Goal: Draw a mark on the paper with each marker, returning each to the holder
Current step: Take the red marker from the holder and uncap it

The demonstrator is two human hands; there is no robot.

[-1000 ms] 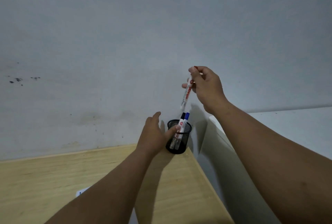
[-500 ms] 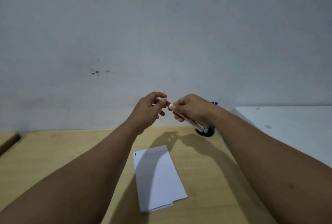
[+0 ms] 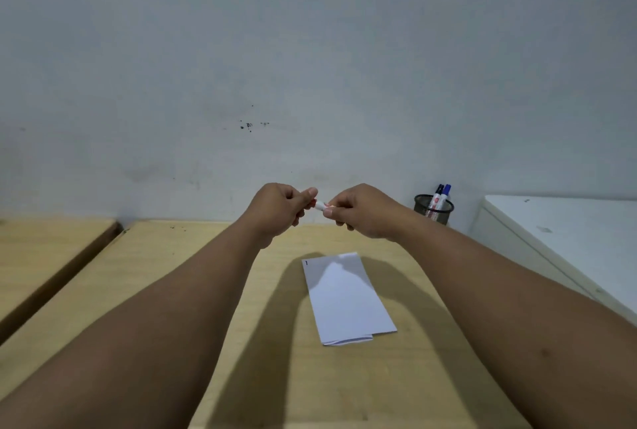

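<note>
A second ago the right hand [image 3: 362,211] was lifting a red-and-white marker [image 3: 320,205] out of the black mesh holder [image 3: 433,210] while the left hand [image 3: 282,210] steadied the holder; now both hands have come away from it and meet in the air above the wooden worktop [image 3: 172,291], beyond the far end of the folded white paper [image 3: 348,301]. The right hand is closed around the marker's barrel, and the left hand's thumb and fingers pinch its near end, where a trace of red shows: most likely the cap is being pulled off, though the hands hide whether it has separated. The holder stands well to the right near the wall, with a black-capped marker [image 3: 438,191] and a blue-capped marker [image 3: 445,191] upright in it. One small dark stroke [image 3: 306,262] already sits at the paper's far left corner, so this looks like a later marker's turn; drawing and returning it are not yet done.
</note>
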